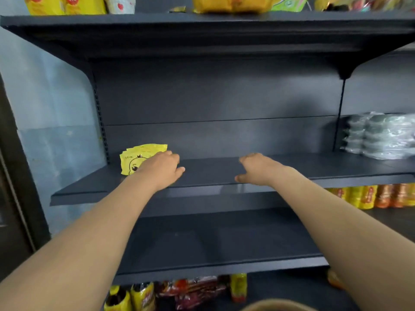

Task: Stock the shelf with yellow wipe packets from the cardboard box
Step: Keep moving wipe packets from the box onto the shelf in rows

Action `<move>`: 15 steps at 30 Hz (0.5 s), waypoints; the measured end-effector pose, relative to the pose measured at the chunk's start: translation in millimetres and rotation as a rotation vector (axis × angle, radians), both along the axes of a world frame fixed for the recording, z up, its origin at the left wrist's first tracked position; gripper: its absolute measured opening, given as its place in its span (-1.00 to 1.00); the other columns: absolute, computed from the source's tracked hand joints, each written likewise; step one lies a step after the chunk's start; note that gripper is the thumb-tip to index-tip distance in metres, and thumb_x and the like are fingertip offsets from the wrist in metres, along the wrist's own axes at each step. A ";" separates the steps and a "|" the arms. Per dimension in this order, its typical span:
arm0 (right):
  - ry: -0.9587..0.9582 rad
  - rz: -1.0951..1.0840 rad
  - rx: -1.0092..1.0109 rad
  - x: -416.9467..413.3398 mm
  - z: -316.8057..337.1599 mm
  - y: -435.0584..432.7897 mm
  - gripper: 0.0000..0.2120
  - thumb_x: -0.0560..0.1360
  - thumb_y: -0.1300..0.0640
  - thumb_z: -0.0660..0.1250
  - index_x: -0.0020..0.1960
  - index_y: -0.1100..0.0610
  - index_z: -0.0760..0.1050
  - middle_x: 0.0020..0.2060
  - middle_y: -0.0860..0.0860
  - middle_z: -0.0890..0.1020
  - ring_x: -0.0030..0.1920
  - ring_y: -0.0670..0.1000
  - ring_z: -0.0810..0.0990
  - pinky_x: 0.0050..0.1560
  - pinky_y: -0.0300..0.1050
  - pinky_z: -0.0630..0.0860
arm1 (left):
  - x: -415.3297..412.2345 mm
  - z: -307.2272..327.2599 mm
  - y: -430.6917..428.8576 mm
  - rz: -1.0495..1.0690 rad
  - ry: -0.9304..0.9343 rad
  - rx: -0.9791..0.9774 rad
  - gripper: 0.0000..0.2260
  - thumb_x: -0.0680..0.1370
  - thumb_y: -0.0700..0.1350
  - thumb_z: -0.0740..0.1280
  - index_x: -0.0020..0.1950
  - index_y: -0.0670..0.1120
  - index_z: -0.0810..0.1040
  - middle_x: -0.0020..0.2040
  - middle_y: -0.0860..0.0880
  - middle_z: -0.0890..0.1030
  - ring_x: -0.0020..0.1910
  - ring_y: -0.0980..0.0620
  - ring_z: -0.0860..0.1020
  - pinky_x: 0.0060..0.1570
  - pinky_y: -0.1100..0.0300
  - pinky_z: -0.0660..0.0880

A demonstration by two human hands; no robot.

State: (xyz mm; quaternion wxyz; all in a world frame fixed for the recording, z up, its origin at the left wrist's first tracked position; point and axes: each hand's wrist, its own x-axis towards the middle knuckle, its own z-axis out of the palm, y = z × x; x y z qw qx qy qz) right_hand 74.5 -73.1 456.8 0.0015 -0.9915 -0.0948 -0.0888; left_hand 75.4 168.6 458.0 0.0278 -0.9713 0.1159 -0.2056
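**STATUS: BOTH HANDS AT THE MIDDLE SHELF, PACKETS AT ITS LEFT END**

Yellow wipe packets (pixel 134 157): a few, overlapped, standing on edge at the left end of the middle shelf (pixel 215 170), close to the back panel. Cartoon chick printed on the front one.

Left hand (pixel 160 167): palm down, against the right side of the packets, covering their lower right corner. Thumb out to the right. Fingers bent forward and hidden behind the knuckles; not possible to tell whether gripping or merely touching.

Right hand (pixel 256 168): palm down over a bare stretch of the same shelf, well apart from the packets. Thumb spread toward the left, fingers loosely bent downward, holding nothing. Contact with the shelf surface: cannot tell.

Surroundings:
- Clear-wrapped packs (pixel 381 135) stacked in the next bay to the right, at the same level.
- Upper shelf (pixel 202 19) carrying yellow bags (pixel 65 5).
- Lower shelf (pixel 224 243) directly beneath.
- Orange and yellow packs (pixel 368 196) under the right bay.
- Tan rounded edge (pixel 276 306) at the bottom of the view, too little visible to identify.
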 end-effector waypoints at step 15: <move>0.085 0.021 -0.001 -155.6 -57.3 -103.0 -0.41 0.53 -0.14 0.25 0.42 0.18 0.27 0.34 0.13 0.39 0.33 0.14 0.35 0.32 0.03 0.35 | -158.8 -65.1 -107.9 -0.072 0.156 0.079 -0.57 0.61 0.08 0.12 0.37 -0.15 0.34 0.30 -0.11 0.39 0.31 -0.08 0.35 0.23 0.00 0.40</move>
